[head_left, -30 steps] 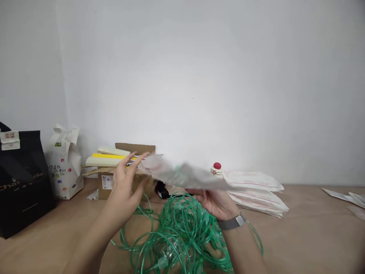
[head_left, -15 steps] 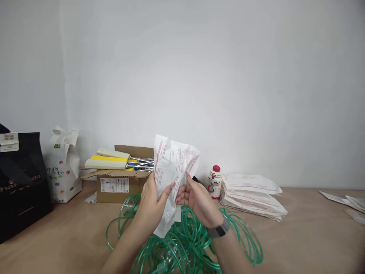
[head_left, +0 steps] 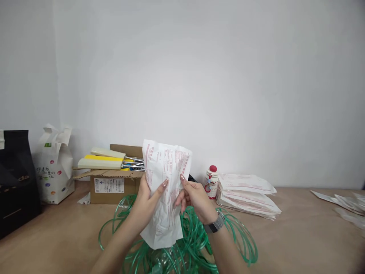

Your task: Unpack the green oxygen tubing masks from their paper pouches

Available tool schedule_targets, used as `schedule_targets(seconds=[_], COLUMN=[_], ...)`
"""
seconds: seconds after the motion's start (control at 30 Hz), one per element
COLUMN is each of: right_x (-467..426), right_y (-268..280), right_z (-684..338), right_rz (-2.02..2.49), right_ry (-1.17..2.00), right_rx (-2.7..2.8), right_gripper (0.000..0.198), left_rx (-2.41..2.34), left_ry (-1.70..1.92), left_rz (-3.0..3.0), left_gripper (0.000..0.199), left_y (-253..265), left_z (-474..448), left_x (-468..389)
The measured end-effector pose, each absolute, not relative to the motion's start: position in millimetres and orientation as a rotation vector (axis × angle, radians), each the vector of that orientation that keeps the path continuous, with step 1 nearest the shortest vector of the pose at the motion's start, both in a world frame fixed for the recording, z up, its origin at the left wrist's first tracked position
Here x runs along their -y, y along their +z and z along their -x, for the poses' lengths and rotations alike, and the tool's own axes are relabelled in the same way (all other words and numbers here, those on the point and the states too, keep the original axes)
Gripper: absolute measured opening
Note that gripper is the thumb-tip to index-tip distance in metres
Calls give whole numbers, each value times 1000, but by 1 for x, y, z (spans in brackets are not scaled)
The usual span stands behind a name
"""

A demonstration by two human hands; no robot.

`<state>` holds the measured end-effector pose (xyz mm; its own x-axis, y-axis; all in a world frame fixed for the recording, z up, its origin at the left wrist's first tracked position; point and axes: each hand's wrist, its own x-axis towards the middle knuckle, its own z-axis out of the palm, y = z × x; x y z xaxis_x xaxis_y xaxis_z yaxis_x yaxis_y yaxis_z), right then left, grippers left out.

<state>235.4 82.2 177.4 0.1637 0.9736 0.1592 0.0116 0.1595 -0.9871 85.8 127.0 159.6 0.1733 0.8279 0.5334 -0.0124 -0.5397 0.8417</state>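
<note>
A white paper pouch [head_left: 165, 190] with red print stands upright in front of me, held by both hands. My left hand [head_left: 148, 201] grips its left edge, thumb on the printed face. On the pouch's right edge, my right hand [head_left: 194, 199] pinches it with thumb and fingers; a watch sits on that wrist. Directly under my hands lies a tangled heap of green tubing [head_left: 188, 243] on the brown table [head_left: 299, 236].
A stack of similar white pouches [head_left: 246, 196] lies right of a small red-capped bottle [head_left: 211, 182]. At back left sit a cardboard box [head_left: 114, 180] with yellow and cream handled tools, a white paper bag [head_left: 53, 167] and a black bag [head_left: 15, 179]. More pouches [head_left: 342, 201] lie far right.
The pouch went from held flat and blurred across the view to upright between both hands. My left hand closed onto its left edge, and my right hand shifted to its right edge.
</note>
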Motion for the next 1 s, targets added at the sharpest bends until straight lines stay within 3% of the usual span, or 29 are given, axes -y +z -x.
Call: schedule_targets(seconds=[0.23, 0.7, 0.9, 1.0], right_x=[-84, -79, -65, -51], right_y=[176, 182, 195, 206], right_z=[-243, -233, -243, -258], right_rz=[1333, 1231, 1131, 1089], right_ry=[763, 791, 721, 630], right_rx=[1285, 1279, 1189, 1103], right_gripper=[45, 53, 52, 52], left_rx=[-893, -739, -861, -900], left_ry=[1187, 1348, 1344, 1388], left_rz=[-1666, -1649, -1682, -1717], left_gripper=[57, 58, 74, 67], left_y=[173, 180, 176, 178], left_z=[-49, -47, -44, -42], left_x=[-146, -139, -141, -139])
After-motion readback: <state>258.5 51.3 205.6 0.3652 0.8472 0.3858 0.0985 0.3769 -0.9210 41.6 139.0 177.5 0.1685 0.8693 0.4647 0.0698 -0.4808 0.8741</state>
